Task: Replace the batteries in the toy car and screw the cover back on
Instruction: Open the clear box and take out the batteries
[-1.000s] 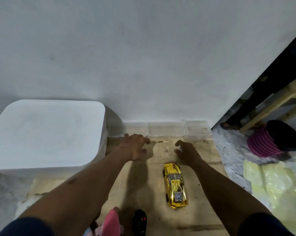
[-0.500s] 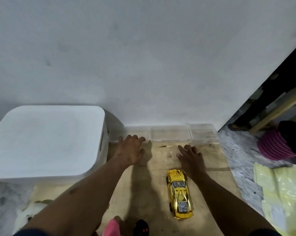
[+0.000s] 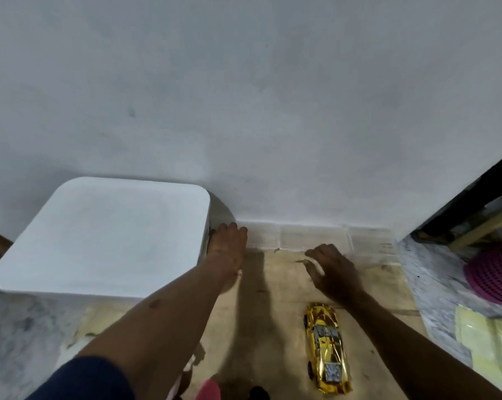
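A shiny gold toy car [image 3: 327,348] lies wheels-down on the wooden board [image 3: 273,327], nose toward the wall. My left hand [image 3: 228,249] reaches forward with fingers extended, touching the left end of a row of clear plastic boxes [image 3: 313,236] by the wall. My right hand [image 3: 332,268] hovers palm-down just in front of the middle box, fingers loosely bent, holding nothing. A small thin object [image 3: 300,260] lies on the board by its fingertips, too small to identify. No batteries or cover can be made out.
A white lidded bin [image 3: 105,235] stands at the left against the wall. A pink woven basket [image 3: 493,277] and yellow plastic sheet [image 3: 492,347] lie at the right. Something pink [image 3: 208,389] and something black [image 3: 258,393] sit at the bottom edge.
Both hands have moved forward toward the clear boxes; the left hand slid left to the box beside the bin. The car has not been touched.
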`<state>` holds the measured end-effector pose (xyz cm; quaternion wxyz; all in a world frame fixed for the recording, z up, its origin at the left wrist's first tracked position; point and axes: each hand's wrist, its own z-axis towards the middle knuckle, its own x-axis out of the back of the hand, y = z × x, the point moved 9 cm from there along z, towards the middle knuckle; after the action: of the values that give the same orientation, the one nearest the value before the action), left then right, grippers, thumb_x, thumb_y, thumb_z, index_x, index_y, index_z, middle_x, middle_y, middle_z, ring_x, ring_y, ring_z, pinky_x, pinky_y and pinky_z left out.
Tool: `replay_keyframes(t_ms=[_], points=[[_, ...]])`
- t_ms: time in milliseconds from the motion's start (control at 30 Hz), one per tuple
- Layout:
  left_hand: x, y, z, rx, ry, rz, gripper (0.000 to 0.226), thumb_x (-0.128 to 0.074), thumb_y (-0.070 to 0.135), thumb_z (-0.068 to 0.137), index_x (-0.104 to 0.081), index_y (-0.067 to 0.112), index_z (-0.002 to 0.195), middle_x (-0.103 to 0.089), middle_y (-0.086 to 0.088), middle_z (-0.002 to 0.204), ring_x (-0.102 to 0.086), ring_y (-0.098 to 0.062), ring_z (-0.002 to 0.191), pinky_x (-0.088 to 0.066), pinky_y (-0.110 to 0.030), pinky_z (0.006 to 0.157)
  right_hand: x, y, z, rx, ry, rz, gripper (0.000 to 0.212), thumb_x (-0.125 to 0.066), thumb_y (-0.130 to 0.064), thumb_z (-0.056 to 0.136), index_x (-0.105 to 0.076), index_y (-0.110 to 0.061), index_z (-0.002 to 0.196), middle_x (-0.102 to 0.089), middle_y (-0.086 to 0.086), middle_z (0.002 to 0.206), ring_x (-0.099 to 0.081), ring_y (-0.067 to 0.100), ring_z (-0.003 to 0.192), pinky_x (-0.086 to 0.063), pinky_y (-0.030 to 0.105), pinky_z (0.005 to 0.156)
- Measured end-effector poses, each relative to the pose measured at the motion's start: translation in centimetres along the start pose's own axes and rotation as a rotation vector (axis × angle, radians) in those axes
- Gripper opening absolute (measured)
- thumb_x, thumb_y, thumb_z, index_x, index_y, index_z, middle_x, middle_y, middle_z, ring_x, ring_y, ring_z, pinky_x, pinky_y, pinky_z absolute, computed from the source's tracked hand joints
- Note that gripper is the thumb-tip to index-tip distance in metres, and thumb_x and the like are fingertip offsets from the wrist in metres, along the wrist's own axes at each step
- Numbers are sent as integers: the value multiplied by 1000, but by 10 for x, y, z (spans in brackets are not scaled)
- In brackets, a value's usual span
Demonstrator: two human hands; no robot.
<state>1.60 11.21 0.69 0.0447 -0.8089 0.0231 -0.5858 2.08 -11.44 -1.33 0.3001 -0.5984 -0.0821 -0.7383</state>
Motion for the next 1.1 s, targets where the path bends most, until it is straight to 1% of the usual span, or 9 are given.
replay_keyframes(t_ms=[100, 200, 267, 367, 533, 767, 867, 967, 1100], points=[[-4, -5, 13, 6, -68, 90, 47, -57, 16, 93, -41, 11, 137, -46, -13, 135, -47, -32, 125, -43, -43, 99, 2, -52, 35, 157, 58, 66, 19, -73, -15, 82, -71, -12, 101, -67, 4, 95, -61, 18, 87, -54, 28, 64], [-14, -7, 23, -16, -110, 117, 53, -57, 26, 95, -36, 13, 141, -44, -14, 136, -48, -31, 126, -44, -42, 103, -35, -75, 65, 99, -189, -74, 34, -66, -30, 85, -65, -19, 117, -62, 4, 115, -56, 25, 108, -48, 41, 84], [-20, -7, 28, -9, -110, 59, 60, -59, 31, 95, -31, 15, 146, -42, -13, 138, -47, -31, 127, -42, -43, 108, -56, -78, 74, 55, -316, -186, 44, -65, -33, 85, -57, -20, 126, -55, 6, 124, -51, 28, 115, -42, 46, 91], [-26, -4, 34, -16, -130, 65, 71, -62, 33, 92, -23, 17, 149, -38, -15, 141, -45, -32, 129, -41, -43, 109, -67, -77, 83, 19, -349, -291, 48, -69, -31, 80, -53, -19, 123, -54, 8, 118, -52, 30, 108, -41, 47, 88], [-28, -2, 45, -21, -127, 281, 67, -61, 26, 93, -24, 13, 147, -41, -16, 138, -49, -31, 123, -46, -39, 103, -75, -82, 88, 69, -341, -427, 43, -75, -26, 69, -61, -16, 108, -62, 9, 97, -61, 31, 84, -46, 43, 81], [-28, 6, 47, -72, -120, 476, 66, -59, 31, 92, -28, 9, 146, -47, -16, 133, -49, -29, 120, -48, -40, 99, -78, -88, 85, 130, -332, -473, 32, -64, -22, 80, -61, -13, 111, -66, 12, 100, -64, 33, 89, -47, 42, 84], [-21, 7, 44, -77, -107, 456, 67, -60, 30, 93, -27, 9, 147, -46, -16, 136, -48, -29, 123, -46, -40, 101, -72, -82, 85, 107, -278, -485, 39, -73, -25, 70, -62, -14, 106, -66, 10, 96, -62, 33, 87, -45, 46, 83], [-7, 5, 43, -68, -102, 318, 56, -60, 21, 96, -34, 10, 145, -49, -13, 137, -51, -27, 125, -47, -36, 102, -60, -80, 86, 103, -188, -452, 48, -77, -26, 62, -60, -17, 106, -63, 7, 96, -59, 30, 86, -41, 47, 78], [18, 1, 44, -56, -73, 208, 51, -66, 14, 91, -45, 11, 138, -57, -9, 128, -60, -28, 116, -52, -34, 87, -49, -71, 85, 32, -183, -434, 80, -80, -35, 63, -43, -22, 132, -53, 7, 125, -53, 29, 103, -39, 47, 80]])
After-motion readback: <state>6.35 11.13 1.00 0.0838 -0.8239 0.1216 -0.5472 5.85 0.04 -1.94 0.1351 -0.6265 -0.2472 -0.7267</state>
